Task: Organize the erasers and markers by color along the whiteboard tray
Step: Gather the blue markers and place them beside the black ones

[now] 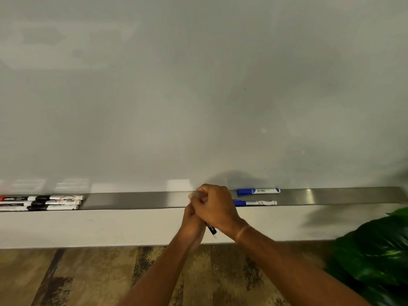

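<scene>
My two hands meet in front of the metal whiteboard tray (132,200). My right hand (215,207) lies over my left hand (192,219), and together they grip a black marker (211,229) whose white end sticks out below the hands. Which hand carries it most I cannot tell. Two blue-capped markers (258,191) (255,203) lie on the tray just right of my hands. At the tray's far left lies a group of black-capped markers (56,203), with a red end (1,198) at the frame edge. No eraser is in view.
The whiteboard (198,96) fills the upper view. Below the tray runs a white ledge (88,226), then wooden flooring (88,277). A green leafy plant (375,257) stands at the lower right, close to my right forearm.
</scene>
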Action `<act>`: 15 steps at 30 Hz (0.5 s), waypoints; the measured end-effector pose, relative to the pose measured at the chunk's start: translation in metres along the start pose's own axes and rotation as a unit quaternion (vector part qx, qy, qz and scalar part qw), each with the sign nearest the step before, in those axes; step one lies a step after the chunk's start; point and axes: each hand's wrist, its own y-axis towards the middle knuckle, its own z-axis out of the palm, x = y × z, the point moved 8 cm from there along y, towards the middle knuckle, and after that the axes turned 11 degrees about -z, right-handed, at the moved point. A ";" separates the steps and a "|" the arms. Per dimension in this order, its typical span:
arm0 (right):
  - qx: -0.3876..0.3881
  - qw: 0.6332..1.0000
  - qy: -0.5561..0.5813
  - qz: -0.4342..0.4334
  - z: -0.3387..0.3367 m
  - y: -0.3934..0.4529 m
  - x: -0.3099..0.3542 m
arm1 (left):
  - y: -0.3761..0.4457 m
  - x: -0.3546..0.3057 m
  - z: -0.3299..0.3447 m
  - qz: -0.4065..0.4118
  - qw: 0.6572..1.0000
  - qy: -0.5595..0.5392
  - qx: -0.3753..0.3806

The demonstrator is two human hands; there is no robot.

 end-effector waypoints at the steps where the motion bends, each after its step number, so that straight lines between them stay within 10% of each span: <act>1: -0.008 1.000 0.002 0.003 -0.007 0.001 -0.006 | 0.001 -0.001 0.001 0.001 1.000 -0.025 0.009; 15: 0.229 0.940 -0.248 0.039 -0.029 -0.016 -0.115 | 0.011 0.009 -0.005 -0.046 0.992 -0.113 0.031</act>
